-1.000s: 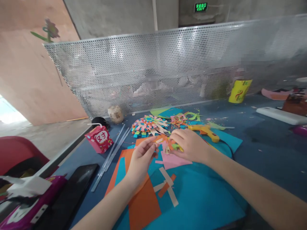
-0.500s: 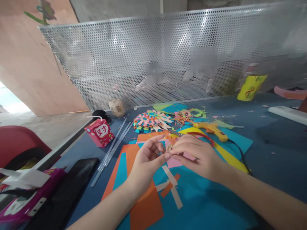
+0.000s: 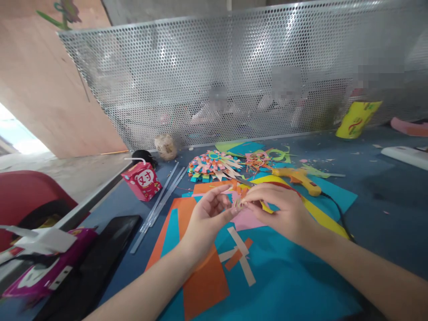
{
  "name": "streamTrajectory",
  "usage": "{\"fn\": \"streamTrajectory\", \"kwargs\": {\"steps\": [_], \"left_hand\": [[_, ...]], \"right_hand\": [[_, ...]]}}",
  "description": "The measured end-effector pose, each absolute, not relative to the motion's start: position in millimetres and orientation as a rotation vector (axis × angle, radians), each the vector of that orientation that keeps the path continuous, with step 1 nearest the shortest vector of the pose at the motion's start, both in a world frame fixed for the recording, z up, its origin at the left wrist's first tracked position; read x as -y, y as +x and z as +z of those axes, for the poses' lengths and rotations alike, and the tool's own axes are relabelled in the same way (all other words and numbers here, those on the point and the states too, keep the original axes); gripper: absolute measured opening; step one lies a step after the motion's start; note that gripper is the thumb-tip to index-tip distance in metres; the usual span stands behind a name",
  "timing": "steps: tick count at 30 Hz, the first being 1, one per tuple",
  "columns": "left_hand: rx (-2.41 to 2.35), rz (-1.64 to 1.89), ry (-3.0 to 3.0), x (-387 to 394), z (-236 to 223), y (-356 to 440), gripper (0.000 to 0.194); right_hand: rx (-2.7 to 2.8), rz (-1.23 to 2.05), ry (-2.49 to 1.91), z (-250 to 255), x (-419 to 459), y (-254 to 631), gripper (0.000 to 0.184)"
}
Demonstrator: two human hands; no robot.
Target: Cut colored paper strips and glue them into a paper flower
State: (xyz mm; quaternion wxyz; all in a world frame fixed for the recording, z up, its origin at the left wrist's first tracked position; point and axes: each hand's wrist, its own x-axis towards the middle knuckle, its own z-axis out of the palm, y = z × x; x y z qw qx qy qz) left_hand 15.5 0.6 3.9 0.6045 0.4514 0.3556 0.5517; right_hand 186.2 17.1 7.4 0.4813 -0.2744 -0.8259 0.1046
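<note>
My left hand (image 3: 211,217) and my right hand (image 3: 284,210) meet over the middle of the table. Between their fingertips is a small pale fringed piece of paper (image 3: 238,203), mostly covered by the fingers. The left thumb presses on it while the other left fingers curl loosely; the right thumb and forefinger pinch its other side. Under the hands lie pink paper (image 3: 249,219), a large blue sheet (image 3: 287,276) and orange paper (image 3: 203,290). Short white strips (image 3: 247,270) and an orange strip (image 3: 239,254) cross on the blue sheet. Scissors (image 3: 245,181) lie just beyond, partly hidden.
A yellow glue gun (image 3: 301,178) with a black cord lies beyond my right hand. Behind are layered paper rosettes (image 3: 212,165) and paper scraps (image 3: 257,160). Leftward are glue sticks (image 3: 160,207), a red drink box (image 3: 143,182) and a black phone-like slab (image 3: 100,249). A perforated metal screen (image 3: 200,80) borders the back.
The view has shifted slightly, so the table things sit a little to the right and higher. The right fingertips have changed their pinch slightly on the small piece; both hands stay together.
</note>
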Motion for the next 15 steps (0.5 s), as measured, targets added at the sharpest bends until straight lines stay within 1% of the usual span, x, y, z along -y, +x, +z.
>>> {"fn": "streamTrajectory", "kwargs": {"steps": [6,12,15], "left_hand": [[-0.775,1.266,1.072,-2.0,2.5,15.7,0.037],[-0.787,1.256,1.14,-0.3,2.2,16.3,0.025],[-0.81,1.257,1.175,1.1,4.8,16.7,0.023]], "right_hand": [[2.002,0.194,-0.742,4.9,-18.3,185.5,0.009],[2.042,0.12,-0.826,5.0,-16.3,186.2,0.013],[2.057,0.103,-0.861,4.6,-17.1,187.3,0.014]]}}
